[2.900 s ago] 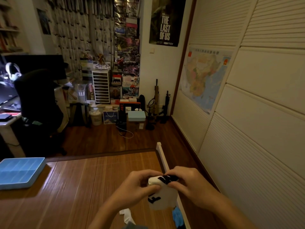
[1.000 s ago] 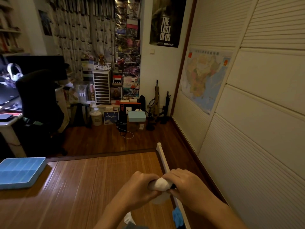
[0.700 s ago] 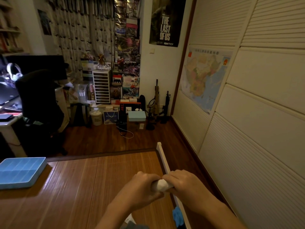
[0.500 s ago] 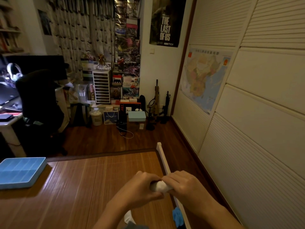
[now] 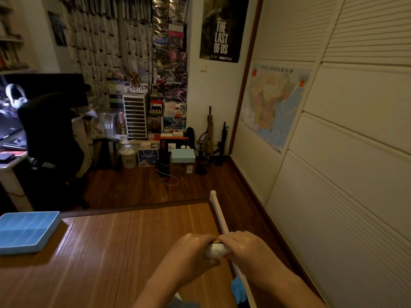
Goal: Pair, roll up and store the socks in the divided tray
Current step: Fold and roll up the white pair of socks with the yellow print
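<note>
**Both hands clamped on one white sock roll**

Low in the view, near 6 o'clock: left hand point(image 5: 191, 252) and right hand point(image 5: 242, 250) drawn close together, backs up, fingers curled round a white sock roll point(image 5: 214, 251). Only a small bright patch of the roll showing between them, with a speck of yellow at its 12 o'clock edge. Left hand gripping from the 9 o'clock side, right hand from the 3 o'clock side, fingertips nearly meeting over the top. Roll held over the 3 o'clock edge of a bamboo mat point(image 5: 111, 252); touching the mat or clear of it, impossible to tell.

Blue divided tray point(image 5: 24, 232) at 8 o'clock in the view, well apart from the hands, lying flat near the mat's far left corner, grid of compartments facing up.

White rail point(image 5: 219, 216) along the mat's 3 o'clock side, passing beneath the right hand. Blue cloth point(image 5: 239, 290) at 5 o'clock from the hands, just beside the rail, too crumpled to identify. Pale scrap point(image 5: 178, 300) at the bottom edge, partly hidden by the left forearm.

Farther off: dark chair point(image 5: 49, 134) at 10 o'clock, poster point(image 5: 222, 30) at 12 o'clock, map point(image 5: 273, 103) at 2 o'clock.
</note>
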Available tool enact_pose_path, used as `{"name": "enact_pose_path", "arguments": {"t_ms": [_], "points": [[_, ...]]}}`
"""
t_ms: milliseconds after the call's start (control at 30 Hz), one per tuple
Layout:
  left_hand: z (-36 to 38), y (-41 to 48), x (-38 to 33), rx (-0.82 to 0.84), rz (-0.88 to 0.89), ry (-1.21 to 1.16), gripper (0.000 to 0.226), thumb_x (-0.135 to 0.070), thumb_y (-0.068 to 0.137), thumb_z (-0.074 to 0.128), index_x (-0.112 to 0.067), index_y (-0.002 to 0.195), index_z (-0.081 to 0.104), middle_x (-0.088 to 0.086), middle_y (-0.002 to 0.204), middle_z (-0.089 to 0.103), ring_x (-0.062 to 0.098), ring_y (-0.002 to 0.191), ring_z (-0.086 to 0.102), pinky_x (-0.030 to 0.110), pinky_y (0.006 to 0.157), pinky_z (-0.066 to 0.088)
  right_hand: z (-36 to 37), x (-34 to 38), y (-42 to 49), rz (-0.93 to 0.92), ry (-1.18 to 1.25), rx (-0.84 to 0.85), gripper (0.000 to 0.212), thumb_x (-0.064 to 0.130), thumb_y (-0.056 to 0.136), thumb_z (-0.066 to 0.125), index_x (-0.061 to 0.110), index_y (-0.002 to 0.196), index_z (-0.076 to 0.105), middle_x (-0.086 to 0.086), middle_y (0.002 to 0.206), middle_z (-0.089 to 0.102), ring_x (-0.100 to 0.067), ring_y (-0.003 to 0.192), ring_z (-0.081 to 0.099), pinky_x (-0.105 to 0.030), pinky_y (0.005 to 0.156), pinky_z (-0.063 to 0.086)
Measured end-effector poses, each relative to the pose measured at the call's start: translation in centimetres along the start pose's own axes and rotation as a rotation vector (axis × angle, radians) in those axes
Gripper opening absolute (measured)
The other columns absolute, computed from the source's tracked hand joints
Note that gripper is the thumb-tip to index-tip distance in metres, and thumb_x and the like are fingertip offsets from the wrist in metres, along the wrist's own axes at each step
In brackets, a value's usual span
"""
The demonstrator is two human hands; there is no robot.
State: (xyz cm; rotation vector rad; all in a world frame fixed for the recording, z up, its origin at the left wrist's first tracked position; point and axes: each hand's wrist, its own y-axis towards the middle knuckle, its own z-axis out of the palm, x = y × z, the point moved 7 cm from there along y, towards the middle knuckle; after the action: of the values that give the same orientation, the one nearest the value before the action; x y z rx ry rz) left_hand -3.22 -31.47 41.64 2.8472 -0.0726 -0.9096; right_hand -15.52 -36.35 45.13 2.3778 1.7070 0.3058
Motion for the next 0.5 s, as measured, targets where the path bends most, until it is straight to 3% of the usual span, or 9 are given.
{"name": "enact_pose_path", "arguments": {"t_ms": [67, 167, 267, 367, 433, 500], "points": [[0.2, -0.2, 0.1, 0.059, -0.009, -0.058, 0.035, -0.043, 0.09, 0.072, -0.04, 0.123, 0.061, -0.02, 0.111, 0.068, -0.009, 0.093, 0.063, 0.02, 0.083, 0.055, -0.3, 0.6, -0.2, -0.051, -0.032, -0.044, 0.031, 0.03, 0.085, 0.075, 0.019, 0.114, 0.069, 0.005, 0.1, 0.074, -0.007, 0.087, 0.07, -0.026, 0.074, 0.06], [-0.1, -0.3, 0.4, 0.082, -0.016, -0.057, 0.035, -0.04, 0.088, 0.075, -0.037, 0.121, 0.063, -0.019, 0.111, 0.069, -0.01, 0.094, 0.063, 0.019, 0.082, 0.054, -0.4, 1.2, -0.4, -0.088, -0.027, -0.063, 0.03, 0.033, 0.086, 0.072, 0.02, 0.113, 0.069, 0.007, 0.1, 0.073, -0.005, 0.085, 0.069, -0.026, 0.072, 0.06], [-0.3, -0.3, 0.5, 0.027, -0.021, 0.021, 0.036, -0.037, 0.091, 0.073, -0.036, 0.125, 0.062, -0.017, 0.119, 0.07, -0.008, 0.103, 0.063, 0.019, 0.093, 0.053, -0.2, 0.9, -0.2, -0.03, 0.005, -0.02, 0.042, 0.035, 0.094, 0.066, 0.019, 0.133, 0.059, 0.005, 0.12, 0.069, -0.007, 0.105, 0.066, -0.028, 0.091, 0.056], [-0.5, -0.1, -0.5, -0.04, 0.037, 0.123, 0.03, -0.037, 0.096, 0.066, -0.034, 0.125, 0.061, -0.013, 0.117, 0.07, -0.002, 0.104, 0.064, 0.02, 0.095, 0.051, 0.8, 0.4, 0.1, 0.07, 0.076, 0.09, 0.063, 0.036, 0.099, 0.057, 0.022, 0.155, 0.032, 0.007, 0.147, 0.05, -0.008, 0.13, 0.05, -0.024, 0.111, 0.038], [-0.5, 0.1, -1.0, -0.052, 0.06, 0.194, 0.034, -0.038, 0.098, 0.062, -0.033, 0.132, 0.057, -0.013, 0.123, 0.067, 0.001, 0.111, 0.061, 0.017, 0.098, 0.045, 0.8, 0.4, 0.4, 0.114, 0.082, 0.131, 0.058, 0.031, 0.101, 0.055, 0.023, 0.154, 0.031, 0.006, 0.144, 0.052, -0.01, 0.127, 0.052, -0.026, 0.11, 0.04], [-0.5, 0.1, -0.9, -0.023, 0.039, 0.16, 0.036, -0.039, 0.096, 0.065, -0.037, 0.131, 0.056, -0.015, 0.124, 0.066, 0.001, 0.113, 0.06, 0.021, 0.1, 0.047, 0.6, 0.3, 0.6, 0.09, 0.043, 0.125, 0.037, 0.027, 0.104, 0.049, 0.024, 0.141, 0.044, 0.003, 0.127, 0.061, -0.012, 0.112, 0.058, -0.031, 0.102, 0.047]]}}
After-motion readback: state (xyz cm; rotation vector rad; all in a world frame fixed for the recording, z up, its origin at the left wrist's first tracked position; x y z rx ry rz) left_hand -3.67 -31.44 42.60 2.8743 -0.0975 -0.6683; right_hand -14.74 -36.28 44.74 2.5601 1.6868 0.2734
